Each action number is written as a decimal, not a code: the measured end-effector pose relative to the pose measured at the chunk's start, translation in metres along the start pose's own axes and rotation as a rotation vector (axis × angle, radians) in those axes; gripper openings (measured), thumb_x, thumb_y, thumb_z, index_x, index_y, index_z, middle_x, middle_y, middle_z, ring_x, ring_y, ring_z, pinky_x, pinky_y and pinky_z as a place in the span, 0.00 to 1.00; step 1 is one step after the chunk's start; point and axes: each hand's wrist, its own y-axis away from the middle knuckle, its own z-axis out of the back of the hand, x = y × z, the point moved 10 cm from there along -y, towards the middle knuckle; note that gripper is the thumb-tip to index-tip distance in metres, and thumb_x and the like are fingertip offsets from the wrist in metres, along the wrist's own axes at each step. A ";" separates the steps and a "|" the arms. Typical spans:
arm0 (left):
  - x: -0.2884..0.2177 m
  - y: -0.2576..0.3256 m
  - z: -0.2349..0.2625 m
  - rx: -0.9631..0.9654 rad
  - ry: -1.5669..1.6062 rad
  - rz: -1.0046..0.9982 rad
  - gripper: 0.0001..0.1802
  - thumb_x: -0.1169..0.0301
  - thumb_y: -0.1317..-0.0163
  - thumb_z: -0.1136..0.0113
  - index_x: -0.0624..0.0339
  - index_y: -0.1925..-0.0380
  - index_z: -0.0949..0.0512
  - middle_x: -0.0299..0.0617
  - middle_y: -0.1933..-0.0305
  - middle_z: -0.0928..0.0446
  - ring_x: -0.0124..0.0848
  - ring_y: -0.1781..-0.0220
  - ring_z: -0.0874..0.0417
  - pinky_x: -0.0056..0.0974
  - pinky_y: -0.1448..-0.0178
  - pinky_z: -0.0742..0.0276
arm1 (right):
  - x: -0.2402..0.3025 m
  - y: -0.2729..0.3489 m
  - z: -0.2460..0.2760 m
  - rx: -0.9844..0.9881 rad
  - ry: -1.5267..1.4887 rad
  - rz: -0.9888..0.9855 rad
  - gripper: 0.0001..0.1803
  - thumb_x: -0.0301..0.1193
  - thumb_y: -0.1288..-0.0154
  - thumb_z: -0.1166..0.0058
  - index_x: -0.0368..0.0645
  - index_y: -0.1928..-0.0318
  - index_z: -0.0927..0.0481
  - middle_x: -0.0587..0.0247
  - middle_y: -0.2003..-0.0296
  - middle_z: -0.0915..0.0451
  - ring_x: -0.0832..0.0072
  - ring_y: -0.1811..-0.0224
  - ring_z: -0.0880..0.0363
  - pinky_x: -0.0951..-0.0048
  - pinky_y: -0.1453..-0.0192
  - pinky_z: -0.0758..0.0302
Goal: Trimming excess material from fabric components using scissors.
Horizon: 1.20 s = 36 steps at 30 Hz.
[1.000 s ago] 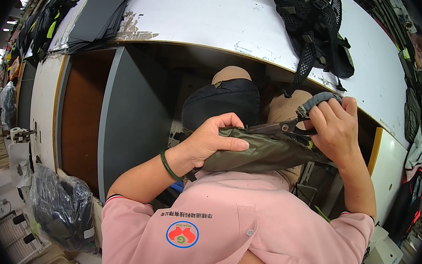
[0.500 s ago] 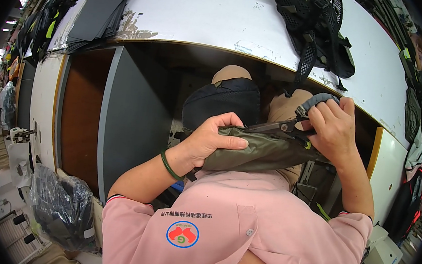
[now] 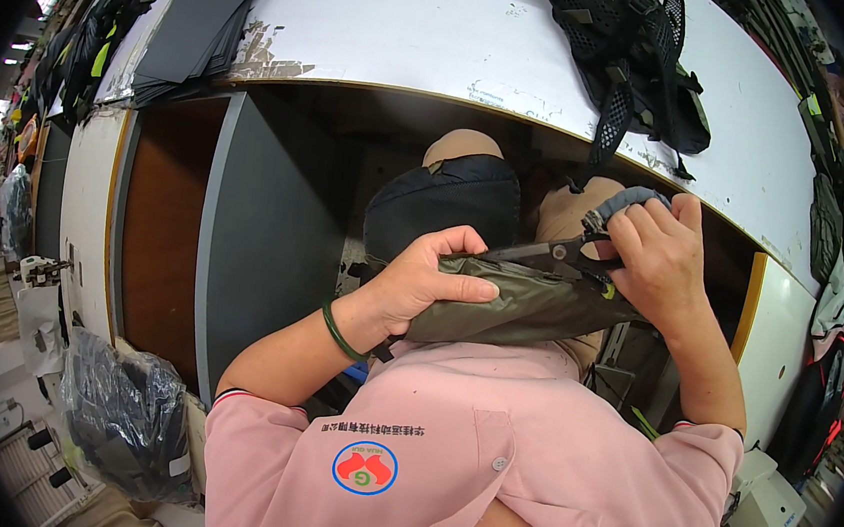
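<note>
Left grip [image 3: 418,283] is closed — thumb on the near face, fingers behind — on glossy olive-green fabric [image 3: 524,308] before the pink shirt [image 3: 451,387], likely steadying its upper edge. Right grip [image 3: 658,259] closes around dark metal scissors [image 3: 565,253] with a grey-wrapped handle, blades lying along that edge. Left fingertips hidden; blade gap — can't tell.

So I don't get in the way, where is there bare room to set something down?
The widest bare patch of white tabletop lies between the grey sheets and the black mesh gear; a smaller one lies right of that gear. Crowded: above the lap, where the left hand grips olive fabric and the right hand holds scissors.
</note>
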 end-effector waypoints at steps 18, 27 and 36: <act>-0.107 0.063 -0.036 0.014 -0.950 -1.061 0.08 0.77 0.46 0.31 0.60 0.65 0.17 0.40 0.57 0.20 0.31 0.54 0.21 0.48 0.34 0.32 | 0.011 0.035 -0.056 0.405 -1.030 -0.344 0.13 0.26 0.48 0.31 0.40 0.68 0.25 0.60 0.73 0.25 0.61 0.67 0.32 0.64 0.60 0.31; -0.091 0.046 -0.068 0.113 -1.439 -0.934 0.11 0.74 0.52 0.28 0.56 0.70 0.21 0.36 0.67 0.23 0.38 0.62 0.20 0.40 0.50 0.27 | 0.022 0.031 -0.046 0.267 -1.045 -0.200 0.11 0.21 0.52 0.36 0.42 0.70 0.26 0.62 0.73 0.27 0.62 0.69 0.32 0.68 0.57 0.34; -0.073 0.096 -0.092 0.117 -1.649 -1.458 0.11 0.78 0.60 0.31 0.53 0.74 0.21 0.34 0.65 0.22 0.33 0.63 0.21 0.45 0.50 0.23 | 0.011 0.043 -0.046 0.088 -1.000 -0.230 0.19 0.21 0.66 0.31 0.43 0.69 0.23 0.64 0.72 0.24 0.62 0.68 0.29 0.67 0.61 0.33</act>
